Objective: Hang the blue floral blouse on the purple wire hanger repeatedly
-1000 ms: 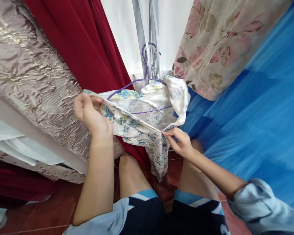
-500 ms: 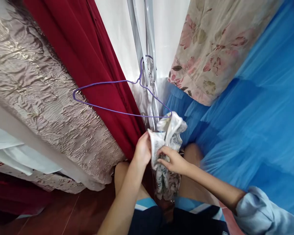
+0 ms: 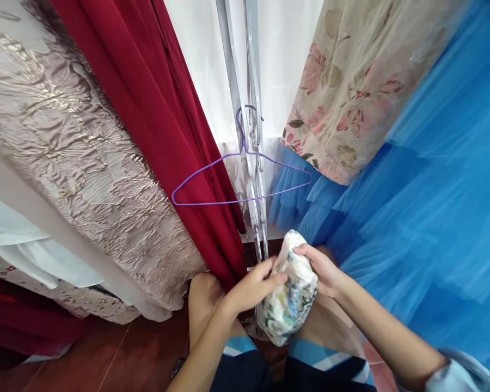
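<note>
A white garment with blue, green and yellow print is bunched up in front of my knees, its exact kind not clear. My left hand grips its left side, the thumb lying across the front. On the upper right edge my right hand pinches the cloth with the thumb in front; the other fingers are partly hidden behind. A bare purple hanger hangs just beyond, hooked near the white straps, apart from both hands.
Glossy white straps or rails run down the middle. Left are a dark red cloth and a textured pinkish dress; right, a floral garment and blue tulle. The floor is reddish tile.
The garment has come off the right end of the purple hanger and is gathered lower, between my hands. The hanger has swung level. Both hands have shifted their grip.
</note>
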The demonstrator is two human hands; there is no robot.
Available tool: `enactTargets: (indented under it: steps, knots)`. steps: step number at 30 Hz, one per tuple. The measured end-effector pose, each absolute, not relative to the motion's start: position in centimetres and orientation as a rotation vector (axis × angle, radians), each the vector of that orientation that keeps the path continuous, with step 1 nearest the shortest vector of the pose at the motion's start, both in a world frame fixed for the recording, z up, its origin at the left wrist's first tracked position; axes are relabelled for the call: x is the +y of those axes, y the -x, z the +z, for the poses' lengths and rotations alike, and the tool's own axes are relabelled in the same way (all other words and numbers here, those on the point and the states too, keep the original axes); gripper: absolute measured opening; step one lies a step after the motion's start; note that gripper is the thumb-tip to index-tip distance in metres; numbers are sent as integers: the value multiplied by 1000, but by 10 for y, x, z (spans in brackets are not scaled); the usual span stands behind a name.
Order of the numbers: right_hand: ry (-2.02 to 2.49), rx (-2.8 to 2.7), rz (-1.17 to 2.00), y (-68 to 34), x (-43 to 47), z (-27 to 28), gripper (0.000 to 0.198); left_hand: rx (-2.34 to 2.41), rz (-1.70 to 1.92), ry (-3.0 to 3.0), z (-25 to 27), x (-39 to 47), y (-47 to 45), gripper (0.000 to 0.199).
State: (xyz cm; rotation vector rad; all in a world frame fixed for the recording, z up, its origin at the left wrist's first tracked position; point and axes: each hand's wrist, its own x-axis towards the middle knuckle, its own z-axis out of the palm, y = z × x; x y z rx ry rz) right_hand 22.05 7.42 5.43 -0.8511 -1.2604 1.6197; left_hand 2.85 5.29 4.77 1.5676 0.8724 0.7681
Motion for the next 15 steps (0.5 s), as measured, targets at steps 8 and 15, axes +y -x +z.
enactTargets:
  steps: [8,15]
  knots:
    - [866,-1398,1831,-268,75,73,28,1067,618,-1610,44,29,45,43]
    - [795,-1572,1648,-240,92,92,32,1259,1168,-1374,86,5,63,37]
